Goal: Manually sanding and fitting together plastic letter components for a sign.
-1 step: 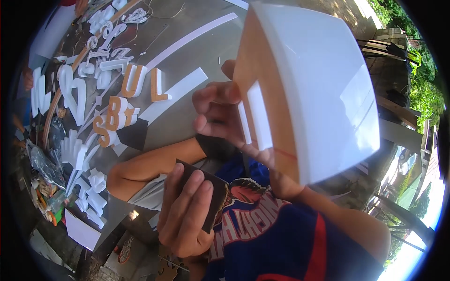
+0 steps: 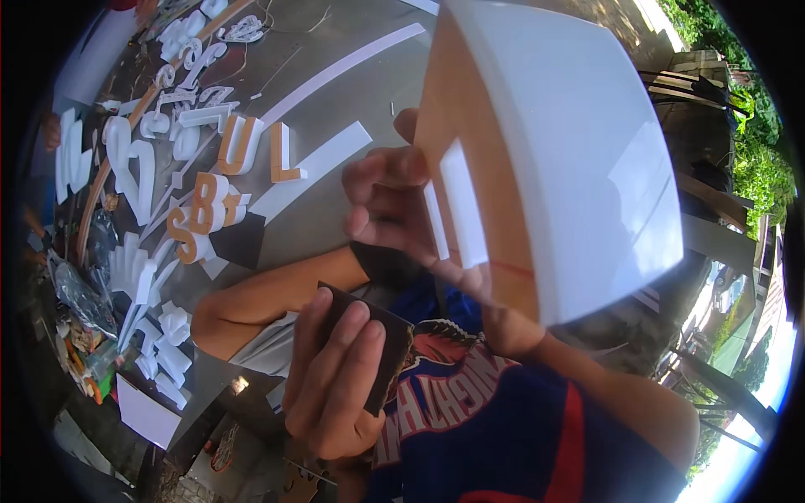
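My right hand [image 2: 390,189] grips a large block piece [image 2: 579,168] with glossy white sides and a tan face, raised in front of me at the upper right. Its fingers curl beside a white-edged rectangular opening in the tan face. Lower down, my left hand [image 2: 335,377] is closed around a dark brown folded pad [image 2: 387,331], which looks like sandpaper, with a rough edge. The pad is apart from the block piece. My left thumb is mostly hidden.
Several tan-faced block letters [image 2: 239,144] stand on the grey surface at left, near white strips [image 2: 310,168] and many white cut letters [image 2: 130,168]. A crumpled clear plastic bag [image 2: 84,293] lies at far left. Another person's hand [image 2: 52,132] shows there. A bent bare limb [image 2: 268,289] crosses below.
The block piece has tilted and shifted very slightly in my right hand. My left hand with the sandpaper has moved a touch to the right. The rest looks nearly the same.
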The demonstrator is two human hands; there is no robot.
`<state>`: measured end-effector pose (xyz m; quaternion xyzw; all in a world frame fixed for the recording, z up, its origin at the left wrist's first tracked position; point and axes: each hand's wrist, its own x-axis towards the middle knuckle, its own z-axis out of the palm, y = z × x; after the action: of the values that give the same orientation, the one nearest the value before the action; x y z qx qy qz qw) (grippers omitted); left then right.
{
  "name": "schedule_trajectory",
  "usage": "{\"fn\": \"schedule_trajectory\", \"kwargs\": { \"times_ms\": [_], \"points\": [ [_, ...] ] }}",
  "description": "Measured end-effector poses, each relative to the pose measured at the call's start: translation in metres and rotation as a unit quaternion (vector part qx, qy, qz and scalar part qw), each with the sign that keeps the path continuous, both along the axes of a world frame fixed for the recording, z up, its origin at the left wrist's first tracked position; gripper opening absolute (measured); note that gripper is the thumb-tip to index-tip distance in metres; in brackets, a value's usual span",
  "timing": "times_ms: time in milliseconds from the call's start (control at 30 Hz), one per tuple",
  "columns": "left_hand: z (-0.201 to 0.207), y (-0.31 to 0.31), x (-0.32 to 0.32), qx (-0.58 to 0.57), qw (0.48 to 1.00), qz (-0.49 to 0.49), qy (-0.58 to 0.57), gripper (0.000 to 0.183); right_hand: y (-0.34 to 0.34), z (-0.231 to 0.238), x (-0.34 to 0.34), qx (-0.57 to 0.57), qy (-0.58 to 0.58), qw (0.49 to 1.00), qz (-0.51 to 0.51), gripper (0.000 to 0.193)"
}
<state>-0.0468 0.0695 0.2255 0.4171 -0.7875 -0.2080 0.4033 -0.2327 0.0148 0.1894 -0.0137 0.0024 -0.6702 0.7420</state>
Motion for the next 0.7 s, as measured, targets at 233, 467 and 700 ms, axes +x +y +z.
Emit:
{"fn": "schedule_trajectory", "kwargs": {
  "times_ms": [233,467,700],
  "points": [
    [0.007,-0.007,-0.017,-0.004,0.998,-0.051,0.025,0.032,-0.001,0.014,0.01,0.013,-0.109,0.993,0.05,0.042],
    [0.009,-0.014,-0.018,-0.014,0.996,-0.079,0.026,0.05,0.001,0.013,0.016,0.134,-0.104,0.984,0.052,0.045],
    [0.003,-0.02,-0.017,-0.037,0.996,-0.075,0.04,0.043,-0.001,0.016,0.01,0.083,-0.138,0.985,0.066,0.044]
  ]
}}
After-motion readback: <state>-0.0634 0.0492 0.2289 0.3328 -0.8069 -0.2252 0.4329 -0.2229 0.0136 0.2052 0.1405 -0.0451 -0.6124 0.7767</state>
